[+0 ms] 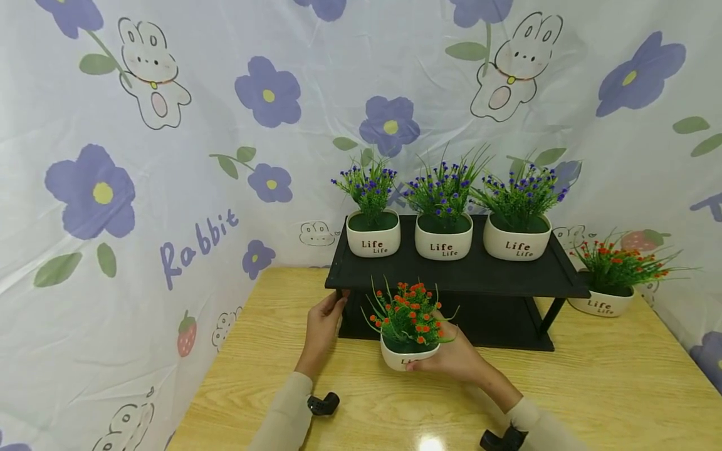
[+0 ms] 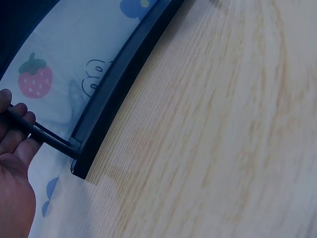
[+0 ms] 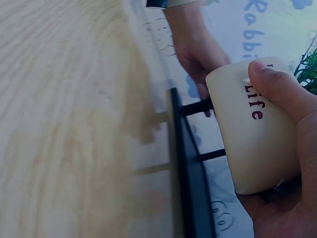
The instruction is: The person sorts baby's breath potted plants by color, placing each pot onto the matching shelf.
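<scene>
My right hand (image 1: 455,354) grips a white "Life" flowerpot (image 1: 397,358) of orange-red flowers (image 1: 410,310). The thumb lies across its front, as the right wrist view also shows on the pot wall (image 3: 257,134). This pot is held in front of the black two-tier shelf (image 1: 451,274), overlapping its lower tier (image 1: 485,322) in the head view. At the shelf's left front corner, my left hand (image 1: 323,329) holds the thin black post (image 2: 42,134), its fingers curled round it in the left wrist view.
Three white pots with purple flowers, left (image 1: 373,243), middle (image 1: 443,245) and right (image 1: 516,245), stand on the upper tier. Another pot of orange-red flowers (image 1: 603,304) sits on the wooden table (image 1: 637,376) right of the shelf. A printed cloth (image 1: 186,156) hangs behind.
</scene>
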Demonstrator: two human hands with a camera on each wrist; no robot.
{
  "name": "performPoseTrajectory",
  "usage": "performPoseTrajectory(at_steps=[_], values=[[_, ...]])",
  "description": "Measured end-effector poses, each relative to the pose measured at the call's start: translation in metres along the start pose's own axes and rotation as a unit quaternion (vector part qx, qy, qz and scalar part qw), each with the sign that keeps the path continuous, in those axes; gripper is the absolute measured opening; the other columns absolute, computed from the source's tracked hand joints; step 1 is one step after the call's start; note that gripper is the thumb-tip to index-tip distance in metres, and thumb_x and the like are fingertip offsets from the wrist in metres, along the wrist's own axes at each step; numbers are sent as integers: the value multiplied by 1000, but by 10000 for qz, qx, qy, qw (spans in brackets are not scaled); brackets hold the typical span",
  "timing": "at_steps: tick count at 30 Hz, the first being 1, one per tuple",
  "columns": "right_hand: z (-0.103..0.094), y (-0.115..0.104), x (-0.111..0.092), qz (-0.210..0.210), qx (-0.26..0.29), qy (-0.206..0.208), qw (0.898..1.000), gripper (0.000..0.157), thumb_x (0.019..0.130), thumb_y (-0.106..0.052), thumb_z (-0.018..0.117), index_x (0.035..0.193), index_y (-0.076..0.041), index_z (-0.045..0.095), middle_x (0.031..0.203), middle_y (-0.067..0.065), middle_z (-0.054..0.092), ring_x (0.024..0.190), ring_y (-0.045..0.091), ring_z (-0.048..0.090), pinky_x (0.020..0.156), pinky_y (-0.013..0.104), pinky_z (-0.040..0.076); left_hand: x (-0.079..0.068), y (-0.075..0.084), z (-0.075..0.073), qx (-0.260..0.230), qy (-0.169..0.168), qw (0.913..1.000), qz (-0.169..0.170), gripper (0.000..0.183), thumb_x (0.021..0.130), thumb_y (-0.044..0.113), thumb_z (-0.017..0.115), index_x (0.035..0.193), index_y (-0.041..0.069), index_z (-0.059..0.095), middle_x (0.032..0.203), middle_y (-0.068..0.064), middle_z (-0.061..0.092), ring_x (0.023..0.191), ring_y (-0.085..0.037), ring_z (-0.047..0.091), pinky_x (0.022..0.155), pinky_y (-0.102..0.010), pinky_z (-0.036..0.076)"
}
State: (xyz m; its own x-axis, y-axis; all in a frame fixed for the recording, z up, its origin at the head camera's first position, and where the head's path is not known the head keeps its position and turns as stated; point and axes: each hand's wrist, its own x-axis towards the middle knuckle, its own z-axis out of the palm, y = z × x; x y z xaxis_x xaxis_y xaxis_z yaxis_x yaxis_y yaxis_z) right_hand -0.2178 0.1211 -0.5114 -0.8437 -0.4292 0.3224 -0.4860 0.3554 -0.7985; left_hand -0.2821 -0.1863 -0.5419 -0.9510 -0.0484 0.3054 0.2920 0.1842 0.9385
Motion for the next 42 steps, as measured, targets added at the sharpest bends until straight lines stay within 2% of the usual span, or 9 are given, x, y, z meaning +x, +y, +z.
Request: performPoseTrajectory(at_steps=[7, 12, 14, 16, 21, 24, 29, 36, 42], values=[[18, 16, 5, 331, 313, -47, 9990, 107, 57, -46, 94, 145, -38, 34, 132, -16, 59, 120, 10, 58, 101, 30, 47, -6, 25, -2, 49, -109, 9999, 19, 31, 100, 14, 58, 130, 10, 64, 128, -14, 66, 123, -23, 61, 97, -23, 51], [24, 27, 10, 737, 202, 36, 9971, 105, 54, -49, 95, 143, -36, 38, 127, -15, 62, 113, 8, 61, 98, 30, 49, -7, 27, 0, -28, -92, 9999, 114, 30, 99, 12, 58, 129, 9, 64, 128, -15, 66, 123, -25, 60, 97, -23, 51], [25, 30, 13, 846, 142, 85, 9963, 104, 54, -50, 95, 141, -35, 41, 125, -14, 63, 111, 7, 62, 97, 30, 50, -6, 26, 1, -51, -69, 9999, 101, 30, 99, 12, 58, 128, 10, 65, 127, -14, 66, 123, -24, 61, 99, -26, 51], [26, 33, 16, 907, 47, 156, 9957, 103, 53, -52, 94, 140, -33, 42, 123, -13, 64, 110, 7, 62, 95, 30, 51, -4, 17, 1, -22, 4, 9999, 138, 29, 99, 17, 59, 127, 13, 66, 126, -10, 68, 122, -21, 62, 99, -26, 51], [26, 35, 22, 974, -52, 250, 9949, 105, 51, -55, 94, 140, -27, 44, 121, -9, 65, 107, 9, 63, 93, 35, 51, 1, -4, 2, 59, 92, 9998, 155, 30, 99, 20, 60, 128, 14, 66, 126, -12, 68, 121, -23, 62, 98, -28, 52], [25, 37, 25, 987, -134, 247, 9947, 105, 51, -56, 93, 139, -25, 45, 120, -8, 65, 106, 10, 63, 93, 36, 51, 1, -5, 2, 13, 73, 10000, 23, 30, 99, 19, 60, 128, 14, 65, 127, -12, 67, 122, -23, 62, 98, -28, 51], [23, 40, 32, 897, -219, 221, 9955, 103, 53, -57, 92, 138, -21, 46, 120, -8, 65, 106, 9, 64, 92, 35, 52, 2, -6, 2, 67, 220, 9997, 62, 30, 97, 27, 62, 125, 18, 68, 123, -5, 70, 118, -17, 64, 95, -22, 52], [21, 47, 48, 1057, -138, 123, 9942, 94, 57, -52, 92, 134, -21, 48, 119, -7, 64, 105, 9, 64, 92, 34, 52, 1, -5, 3, 99, 240, 9996, 104, 28, 97, 27, 63, 123, 20, 69, 121, -4, 70, 117, -18, 65, 96, -31, 53], [17, 48, 62, 1218, -120, 116, 9924, 92, 61, -47, 92, 135, -17, 48, 121, -1, 64, 107, 16, 65, 93, 37, 53, 1, -4, 3, 8, 149, 9998, 105, 28, 98, 25, 61, 125, 19, 68, 125, -10, 68, 120, -21, 63, 99, -32, 52]])
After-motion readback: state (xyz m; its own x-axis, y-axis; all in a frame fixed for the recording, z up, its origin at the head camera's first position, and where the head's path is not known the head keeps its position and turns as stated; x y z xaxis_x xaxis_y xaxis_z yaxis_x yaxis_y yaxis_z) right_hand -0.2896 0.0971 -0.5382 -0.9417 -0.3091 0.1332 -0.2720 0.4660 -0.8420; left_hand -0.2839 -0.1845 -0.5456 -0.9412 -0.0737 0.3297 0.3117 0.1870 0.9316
